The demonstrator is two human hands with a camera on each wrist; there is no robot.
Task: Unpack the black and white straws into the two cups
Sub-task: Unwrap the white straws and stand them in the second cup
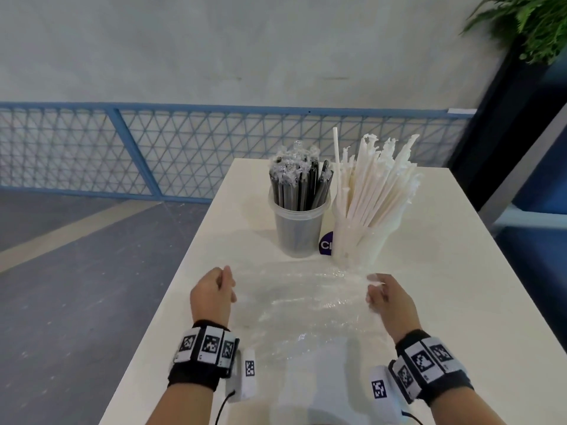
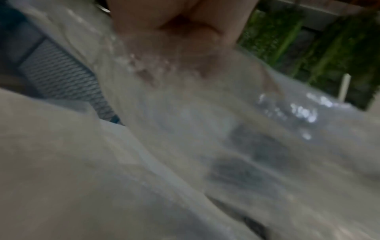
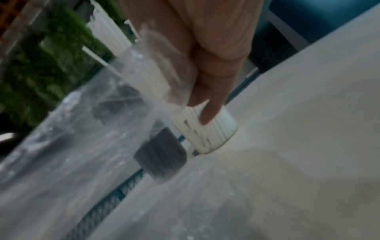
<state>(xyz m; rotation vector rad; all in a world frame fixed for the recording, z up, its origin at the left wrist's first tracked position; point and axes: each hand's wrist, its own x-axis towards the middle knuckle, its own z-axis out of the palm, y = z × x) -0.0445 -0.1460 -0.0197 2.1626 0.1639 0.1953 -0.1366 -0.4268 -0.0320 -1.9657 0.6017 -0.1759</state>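
Clear plastic wrapping [image 1: 306, 305] is stretched between the hands: one edge is pinched by the left hand [image 1: 211, 297], the other by the right hand [image 1: 388, 299]. At 12 o'clock, black straws [image 1: 296, 182] and white straws [image 1: 374, 185] are held in two cups. "CI" is read on a purple label [image 1: 325, 244]. All is set on a white table [image 1: 445, 271] beside blue mesh fencing [image 1: 92, 142].

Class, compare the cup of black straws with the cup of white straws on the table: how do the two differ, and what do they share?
The cup of black straws stands left of the cup of white straws. Its straws are dark and stand in a fairly tight, upright bundle; the white ones fan out, leaning rightward. The black straws reach lower; the white ones rise higher, one standing straight above the rest. Shared: both cups stand upright and close together on the white table, and both are filled with straws.
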